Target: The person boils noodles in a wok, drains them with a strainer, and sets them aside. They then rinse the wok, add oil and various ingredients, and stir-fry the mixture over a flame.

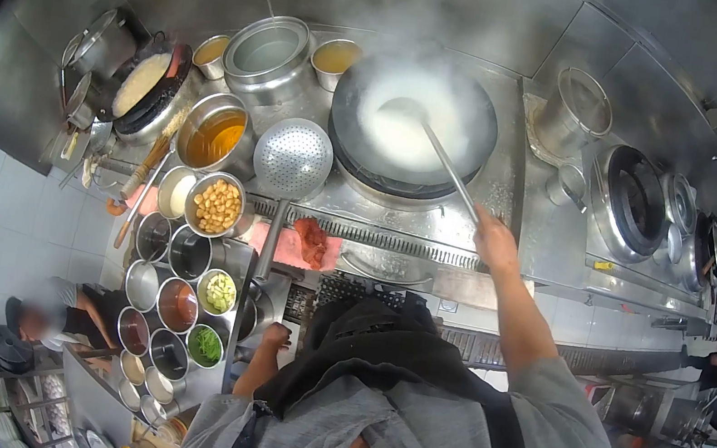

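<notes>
My right hand (495,241) is wrapped round the handle of a long metal ladle (450,171). The ladle's bowl is in steaming white liquid (414,145) inside a large dark wok (346,151); steam partly blurs it. Down beside the steel side counter, my left hand (276,336) has its fingers curled, with nothing visible in them. A perforated strainer (293,158) lies left of the wok, its handle pointing toward me. Below the strainer, a crumpled red cloth (312,243) rests on a pink cloth (282,248).
Left are a pot of amber liquid (217,133), a bowl of golden-brown pieces (216,206) and several ingredient tins, including chopped greens (205,345). A lidded pot (265,55) stands behind. Another wok (634,203) is at right. A person (80,313) is at lower left.
</notes>
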{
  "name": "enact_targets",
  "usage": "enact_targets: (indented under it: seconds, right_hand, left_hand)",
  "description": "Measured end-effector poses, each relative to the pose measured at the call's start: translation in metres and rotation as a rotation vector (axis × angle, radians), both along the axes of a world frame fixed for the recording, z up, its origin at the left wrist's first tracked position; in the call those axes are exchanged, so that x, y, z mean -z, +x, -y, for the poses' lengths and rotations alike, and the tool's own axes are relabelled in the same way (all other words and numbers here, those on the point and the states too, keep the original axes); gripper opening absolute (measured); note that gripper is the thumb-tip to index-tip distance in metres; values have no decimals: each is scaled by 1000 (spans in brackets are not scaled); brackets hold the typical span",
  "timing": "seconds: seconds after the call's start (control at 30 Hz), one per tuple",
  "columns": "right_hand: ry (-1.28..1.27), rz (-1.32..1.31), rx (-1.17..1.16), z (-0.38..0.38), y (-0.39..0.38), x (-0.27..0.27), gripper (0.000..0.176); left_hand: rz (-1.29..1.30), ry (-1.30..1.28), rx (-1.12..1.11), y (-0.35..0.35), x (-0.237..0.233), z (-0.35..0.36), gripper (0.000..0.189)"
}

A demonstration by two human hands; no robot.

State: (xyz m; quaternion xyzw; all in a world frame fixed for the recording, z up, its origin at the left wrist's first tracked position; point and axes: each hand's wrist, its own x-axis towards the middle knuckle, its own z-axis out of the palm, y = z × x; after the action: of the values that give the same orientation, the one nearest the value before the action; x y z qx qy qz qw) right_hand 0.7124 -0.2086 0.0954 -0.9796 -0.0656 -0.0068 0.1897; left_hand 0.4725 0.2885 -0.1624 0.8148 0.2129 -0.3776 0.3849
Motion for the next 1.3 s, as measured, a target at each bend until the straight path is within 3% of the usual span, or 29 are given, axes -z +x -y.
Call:
enact_targets:
  seconds: [0.07, 0.1, 0.13, 0.2, 0.23, 0.3, 0.33, 0.4, 0.53, 0.6, 0.7, 0.8, 0.83, 0.87, 0.93, 1.13, 1.23, 1.3]
  right_hand:
    - [-104, 39, -20, 31, -11, -11, 49]
    - [-116, 50, -38, 46, -19, -21, 48]
    - [-126, 64, -55, 60, -28, -37, 48]
    - [-157, 74, -91, 93, -48, -53, 49]
    - [-161, 75, -98, 103, -59, -64, 49]
    - [-147, 36, -128, 118, -76, -82, 51]
    - [-148, 36, -134, 122, -79, -81, 51]
    - [-186, -61, -115, 123, -81, -79, 51]
    - [-182, -73, -150, 113, -44, -49, 52]
    - [-164, -78, -169, 104, -20, -38, 51]
    - [-152, -93, -170, 93, 13, -29, 50]
    - [-131, -88, -130, 88, 39, -11, 50]
    - [-141, -73, -146, 85, 47, -9, 50]
    - [-135, -70, -161, 81, 54, -6, 50]
    - [-141, 6, -98, 71, 70, -4, 46]
    - [85, 5, -49, 60, 103, -24, 41]
    - [82, 15, 3, 58, 99, -25, 44]
    - [73, -5, 61, 55, 94, -20, 45]
  left_hand:
    - [71, -26, 48, 5, 11, 6, 11]
    - [38, -39, -134, 4, 9, 17, 13]
    - [-127, -122, -522, 5, 20, 25, 12]
    - [61, -94, -67, -8, 38, 25, 11]
    - [62, -98, -74, -12, 43, 31, 11]
    - [355, 285, 824, -15, 49, 44, 12]
    - [355, 285, 818, -15, 45, 56, 12]
    - [-79, 22, 15, -14, 32, 86, 14]
    - [-77, 54, 23, -1, 36, 115, 13]
    - [-162, -171, -355, 13, 22, 124, 7]
    - [-73, -152, -524, 21, -8, 136, 16]
    - [26, -88, -695, 6, -4, 137, 17]
    - [76, 16, -429, -6, -6, 134, 17]
    - [78, 23, -444, -17, -7, 133, 17]
    - [-117, 281, 81, -39, -7, 131, 15]
    - [-146, 215, -172, -132, 13, 119, 17]
    - [-160, 144, -322, -138, 26, 120, 18]
    - [-125, 185, -231, -121, 16, 120, 18]
